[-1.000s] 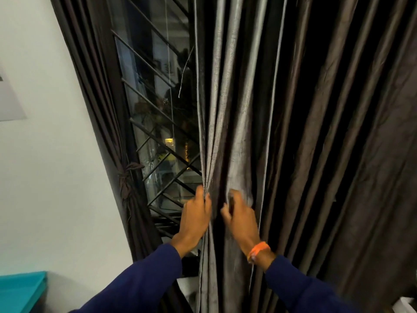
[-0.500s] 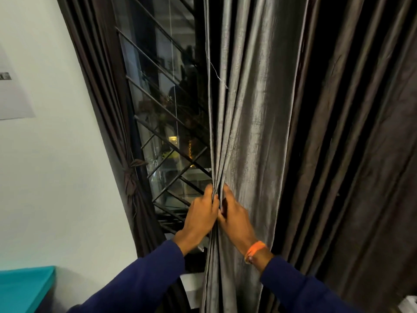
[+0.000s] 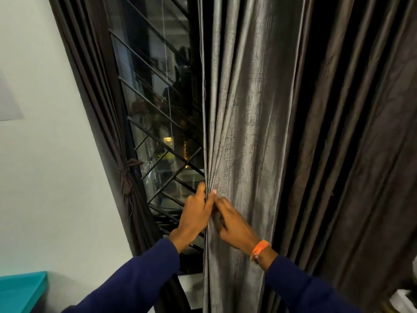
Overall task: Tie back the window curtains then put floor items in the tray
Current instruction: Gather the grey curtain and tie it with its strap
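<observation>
- Both hands meet at the leading edge of the right curtain (image 3: pixel 252 132), which hangs loose over the right part of the window (image 3: pixel 158 114).
- Left hand (image 3: pixel 196 213) has fingers curled round the gathered edge folds.
- Right hand (image 3: pixel 234 224), blurred, pinches the same folds just beside it; an orange band (image 3: pixel 259 248) circles its wrist.
- Left curtain (image 3: pixel 126 177) is already knotted back against the wall (image 3: pixel 45 154).
- Teal surface (image 3: pixel 20 292) shows at bottom left.
</observation>
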